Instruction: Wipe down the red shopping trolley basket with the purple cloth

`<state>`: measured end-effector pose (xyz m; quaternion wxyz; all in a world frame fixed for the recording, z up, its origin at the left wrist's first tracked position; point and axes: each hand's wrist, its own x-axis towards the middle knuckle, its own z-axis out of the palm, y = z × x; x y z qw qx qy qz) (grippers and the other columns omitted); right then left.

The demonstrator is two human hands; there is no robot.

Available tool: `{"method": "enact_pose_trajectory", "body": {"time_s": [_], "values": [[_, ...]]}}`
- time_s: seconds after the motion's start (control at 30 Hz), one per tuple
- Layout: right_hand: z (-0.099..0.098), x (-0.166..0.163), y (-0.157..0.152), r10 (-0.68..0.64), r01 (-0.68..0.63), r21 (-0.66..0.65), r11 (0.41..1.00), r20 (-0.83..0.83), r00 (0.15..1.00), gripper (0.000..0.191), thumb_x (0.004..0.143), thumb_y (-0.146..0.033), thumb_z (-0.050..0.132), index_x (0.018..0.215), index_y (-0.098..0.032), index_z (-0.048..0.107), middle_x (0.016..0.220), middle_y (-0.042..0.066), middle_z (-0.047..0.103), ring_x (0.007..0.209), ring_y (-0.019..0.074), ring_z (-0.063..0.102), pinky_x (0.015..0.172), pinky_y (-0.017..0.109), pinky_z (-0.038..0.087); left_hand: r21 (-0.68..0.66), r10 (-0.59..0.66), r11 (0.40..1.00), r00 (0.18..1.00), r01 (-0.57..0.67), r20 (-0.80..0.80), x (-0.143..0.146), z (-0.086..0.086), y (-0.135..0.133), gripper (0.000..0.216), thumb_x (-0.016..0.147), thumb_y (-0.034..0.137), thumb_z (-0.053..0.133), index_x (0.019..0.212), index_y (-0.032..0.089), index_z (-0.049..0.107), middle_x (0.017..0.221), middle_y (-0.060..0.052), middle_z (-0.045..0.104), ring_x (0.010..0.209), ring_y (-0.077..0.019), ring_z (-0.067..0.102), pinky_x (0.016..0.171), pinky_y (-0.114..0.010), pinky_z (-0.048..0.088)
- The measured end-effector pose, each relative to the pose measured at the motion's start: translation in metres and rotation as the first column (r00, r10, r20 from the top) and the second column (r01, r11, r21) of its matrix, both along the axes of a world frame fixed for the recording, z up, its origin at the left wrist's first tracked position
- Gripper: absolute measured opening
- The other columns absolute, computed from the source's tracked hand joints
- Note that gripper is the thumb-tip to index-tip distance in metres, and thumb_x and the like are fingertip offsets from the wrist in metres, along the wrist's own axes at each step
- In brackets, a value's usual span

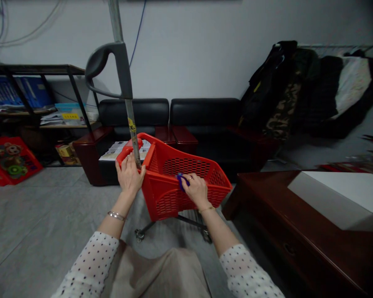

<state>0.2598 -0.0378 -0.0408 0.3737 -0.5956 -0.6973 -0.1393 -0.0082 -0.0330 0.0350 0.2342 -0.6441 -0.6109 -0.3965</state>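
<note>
A small red plastic shopping cart (168,182) with lattice sides stands in front of me on dark legs with casters. My left hand (129,176) grips its near rear corner beside the red push handle (124,155), thumb apart from the fingers. From that corner a grey metal pole (131,120) rises, carrying a dark grey loop-shaped grip (124,70). My right hand (195,188) is closed on a crumpled blue-purple cloth (183,181) at the near top rim of the basket. The cloth is mostly covered by my fingers.
Black sofas (205,114) with reddish wooden arms line the wall, a newspaper (115,151) on one seat. At right stands a wooden desk (261,198) with a white box (338,198). Shelving (71,82) is at left, coats (286,91) hang at right, and a red printed box (15,161) sits left.
</note>
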Motion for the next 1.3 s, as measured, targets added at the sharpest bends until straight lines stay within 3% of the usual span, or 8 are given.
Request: {"method": "enact_pose_trajectory", "body": {"time_s": [0.17,0.27,0.37,0.6,0.7,1.07,1.17,1.3], "values": [[-0.022,0.125,0.006,-0.306,0.277,-0.166,0.946,-0.189,0.933,0.034,0.09,-0.037,0.049,0.098,-0.017,0.075,0.089,0.009,0.066,0.076,0.0179,0.056,0.068,0.029,0.036,0.002,0.012,1.0,1.0,-0.012,0.01,0.004,-0.001,0.0,0.066,0.09,0.039,0.049,0.145,0.004,0.043,0.139,-0.019,0.058,0.131,-0.0342,0.048,0.121,-0.056,0.015],[-0.027,0.135,0.011,-0.487,0.438,-0.229,0.869,-0.241,0.84,0.034,0.088,-0.036,0.049,0.1,-0.019,0.075,0.09,0.01,0.065,0.073,0.0191,0.055,0.065,0.03,0.034,-0.002,0.021,1.0,1.0,-0.021,0.023,0.007,-0.003,0.001,0.065,0.09,0.039,0.05,0.145,0.005,0.044,0.14,-0.018,0.057,0.131,-0.0339,0.047,0.121,-0.056,0.015],[-0.022,0.084,0.012,-0.481,0.462,-0.138,0.876,-0.21,0.851,0.031,0.086,-0.033,0.051,0.098,-0.016,0.075,0.086,0.011,0.064,0.075,0.0204,0.054,0.068,0.032,0.034,-0.007,0.026,1.0,0.999,-0.026,0.028,0.007,-0.003,0.001,0.064,0.09,0.038,0.05,0.145,0.006,0.043,0.14,-0.018,0.058,0.13,-0.0338,0.048,0.121,-0.056,0.015],[0.031,-0.117,0.006,-0.015,0.027,0.049,0.998,-0.243,0.97,0.031,0.096,-0.036,0.046,0.107,-0.02,0.071,0.097,0.009,0.066,0.085,0.0187,0.056,0.078,0.031,0.035,-0.017,0.03,0.999,1.0,-0.03,0.006,0.007,0.001,-0.005,0.063,0.091,0.039,0.049,0.145,0.005,0.044,0.136,-0.019,0.06,0.126,-0.0336,0.052,0.12,-0.056,0.016],[0.039,-0.14,0.003,0.101,-0.083,0.092,0.992,-0.208,0.973,0.031,0.097,-0.037,0.046,0.113,-0.022,0.069,0.102,0.008,0.066,0.089,0.0178,0.056,0.08,0.03,0.035,-0.021,0.027,0.999,1.0,-0.027,-0.007,0.006,0.003,-0.007,0.061,0.092,0.04,0.048,0.142,0.006,0.047,0.134,-0.019,0.062,0.126,-0.0335,0.053,0.12,-0.056,0.017],[-0.037,0.13,0.014,-0.303,0.292,-0.083,0.953,-0.202,0.931,0.034,0.088,-0.034,0.047,0.093,-0.014,0.074,0.083,0.007,0.064,0.068,0.016,0.051,0.07,0.031,0.039,-0.016,-0.003,1.0,1.0,0.003,0.023,0.004,0.001,-0.002,0.06,0.09,0.04,0.05,0.139,0.006,0.052,0.129,-0.019,0.065,0.125,-0.0341,0.053,0.121,-0.056,0.015],[-0.036,0.129,0.02,-0.442,0.424,-0.124,0.897,-0.279,0.853,0.035,0.087,-0.035,0.046,0.089,-0.013,0.074,0.081,0.008,0.063,0.066,0.017,0.051,0.067,0.032,0.038,-0.012,-0.004,1.0,0.999,0.005,0.036,0.004,0.001,-0.001,0.059,0.089,0.039,0.049,0.139,0.006,0.051,0.126,-0.019,0.067,0.124,-0.0338,0.053,0.121,-0.057,0.013],[-0.02,0.045,0.016,-0.382,0.381,-0.044,0.923,-0.193,0.904,0.032,0.088,-0.037,0.052,0.091,-0.014,0.075,0.087,0.011,0.066,0.077,0.0205,0.054,0.073,0.034,0.037,-0.013,0.005,1.0,0.999,-0.004,0.041,0.002,0.003,-0.001,0.057,0.089,0.038,0.048,0.136,0.006,0.053,0.125,-0.019,0.067,0.124,-0.034,0.053,0.12,-0.058,0.014]]}}
